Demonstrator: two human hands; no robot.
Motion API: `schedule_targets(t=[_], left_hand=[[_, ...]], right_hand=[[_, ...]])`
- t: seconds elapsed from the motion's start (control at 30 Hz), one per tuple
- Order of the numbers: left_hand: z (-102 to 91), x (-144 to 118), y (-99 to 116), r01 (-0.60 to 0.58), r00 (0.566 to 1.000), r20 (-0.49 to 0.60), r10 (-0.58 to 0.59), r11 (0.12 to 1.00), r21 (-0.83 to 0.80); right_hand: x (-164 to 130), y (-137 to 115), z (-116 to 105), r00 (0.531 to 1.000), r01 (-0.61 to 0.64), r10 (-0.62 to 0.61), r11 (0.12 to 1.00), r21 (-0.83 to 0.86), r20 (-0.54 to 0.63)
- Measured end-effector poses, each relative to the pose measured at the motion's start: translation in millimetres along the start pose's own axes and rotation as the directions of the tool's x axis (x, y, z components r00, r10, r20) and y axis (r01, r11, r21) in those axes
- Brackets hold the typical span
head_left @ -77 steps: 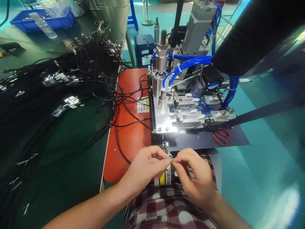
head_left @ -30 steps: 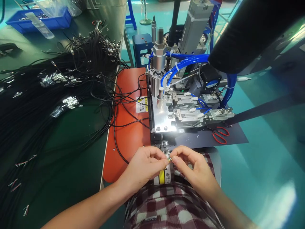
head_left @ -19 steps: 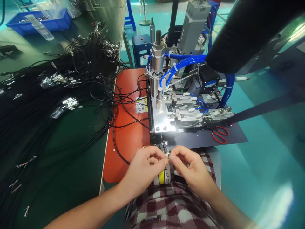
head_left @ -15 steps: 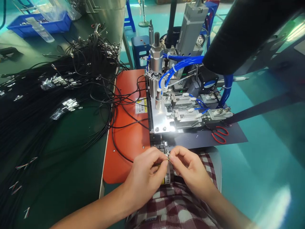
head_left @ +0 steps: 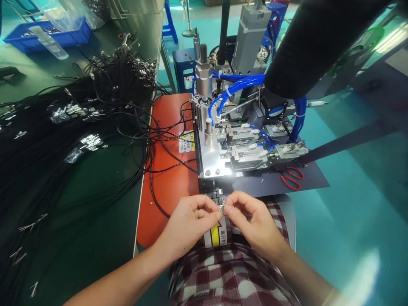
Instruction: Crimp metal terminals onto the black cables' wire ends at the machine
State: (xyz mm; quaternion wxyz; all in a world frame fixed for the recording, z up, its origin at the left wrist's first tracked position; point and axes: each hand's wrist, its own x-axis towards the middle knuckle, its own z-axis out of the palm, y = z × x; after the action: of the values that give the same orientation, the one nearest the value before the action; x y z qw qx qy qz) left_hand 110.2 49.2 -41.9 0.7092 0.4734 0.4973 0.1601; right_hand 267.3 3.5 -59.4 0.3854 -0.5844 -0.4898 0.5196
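My left hand [head_left: 191, 221] is closed in a pinch on the end of a black cable [head_left: 156, 199], which runs in over the orange-red plate [head_left: 168, 187]. Close against it, my right hand [head_left: 253, 219] pinches the thin coloured wires [head_left: 222, 212] that show between the fingertips of both hands. Most of these wires are hidden by the fingers. Just behind the hands is the front of a metal machine [head_left: 210, 163] with blue air tubes [head_left: 245, 83]. A white label with a yellow arrow [head_left: 215, 236] shows below my left fingers.
Bundles of black cables [head_left: 124, 76] with metal connectors lie on the dark green table to the left. A blue tray [head_left: 76, 34] stands at its back. Red-handled pliers [head_left: 291, 178] rest on the grey plate at the right. A thick black hose [head_left: 306, 46] hangs above.
My left hand has shifted slightly left and its fingers have rolled, uncovering the yellow arrow label. My right hand stays pinched near the same spot. The whole view has shifted slightly.
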Motion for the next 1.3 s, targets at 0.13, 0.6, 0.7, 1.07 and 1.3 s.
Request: schedule_targets(t=[0.13,0.6,0.7,1.07,1.3], left_hand=[[-1.1,0,1,0.036,0.999,0.012,-0.036,0.999,-0.011],[-0.4,0,-3,0.019,1.0,-0.004,-0.02,0.993,-0.114],[-0.5,1,-3,0.011,1.0,-0.012,-0.012,0.996,-0.083],[-1.2,0,4,0.031,0.999,0.008,-0.031,0.998,0.06],[-3.7,0,9,0.002,0.998,0.054,-0.008,0.994,0.113]], right_hand=[[-4,4,2,0.996,0.071,-0.075,0.994,-0.086,-0.042],[-1,0,-7,0.999,0.014,-0.015,1.0,-0.016,-0.033],[0,1,-6,0.999,0.042,-0.043,0.997,-0.066,-0.027],[3,-1,-17,0.974,0.201,-0.162,0.939,-0.279,0.156],[11,-6,-23,0.957,0.146,-0.106,0.98,-0.132,0.268]])
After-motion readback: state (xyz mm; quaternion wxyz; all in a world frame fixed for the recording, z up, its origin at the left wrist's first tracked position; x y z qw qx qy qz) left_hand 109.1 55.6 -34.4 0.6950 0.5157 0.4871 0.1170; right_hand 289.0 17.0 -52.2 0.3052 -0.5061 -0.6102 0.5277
